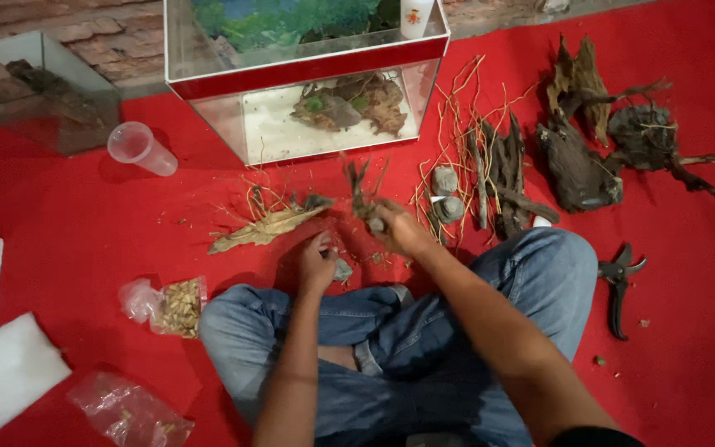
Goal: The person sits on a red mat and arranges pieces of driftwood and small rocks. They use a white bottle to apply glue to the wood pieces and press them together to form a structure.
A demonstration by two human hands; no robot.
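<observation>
A person sits cross-legged in blue jeans point(531, 281) on a red cloth point(84, 232). The left hand point(316, 263) is curled shut just above the knee, with a small grey stone point(343, 270) right beside it; I cannot tell if the fingers grip it. The right hand point(399, 230) is closed around a small twiggy piece of wood point(360, 194), holding it up over the cloth. A long dry leaf-like piece point(266, 228) lies just left of the hands. Black cutters point(619, 285) lie by the right knee. A bag of wood chips point(177, 306) sits by the left knee. Farther off are two grey stones point(446, 194), dark driftwood chunks point(577, 161), a tipped plastic cup point(141, 147) and a glass tank point(308, 74).
</observation>
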